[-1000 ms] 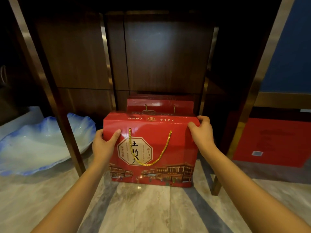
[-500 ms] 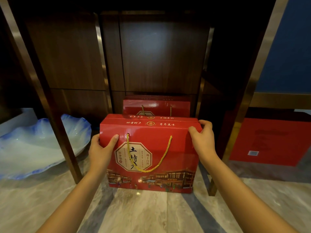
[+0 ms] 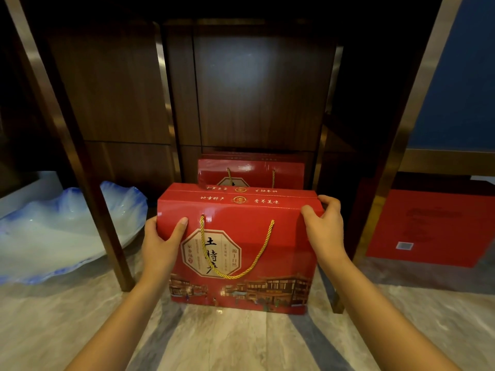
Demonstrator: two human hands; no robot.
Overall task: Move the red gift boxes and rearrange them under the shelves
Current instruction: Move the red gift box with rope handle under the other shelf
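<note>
A red gift box (image 3: 284, 236) with a gold rope handle and an octagonal label stands upright on the marble floor between the shelf legs. My left hand (image 3: 160, 245) grips its upper left corner and my right hand (image 3: 325, 231) grips its upper right corner. Behind it, deeper under the shelf, stands a second red gift box (image 3: 251, 172), its lower half hidden by the front one. A third red gift box (image 3: 434, 226) lies in the bay to the right, past the shelf leg.
Dark wood panels (image 3: 257, 89) close the back. Brass-edged shelf legs stand at left (image 3: 88, 183) and right (image 3: 388, 183). A large white and blue shell-shaped dish (image 3: 53, 231) rests on the floor at left. Grey marble floor (image 3: 227, 341) spreads in front.
The front box, held in both hands, has come toward me, away from the box behind it. The gap between the two boxes has widened.
</note>
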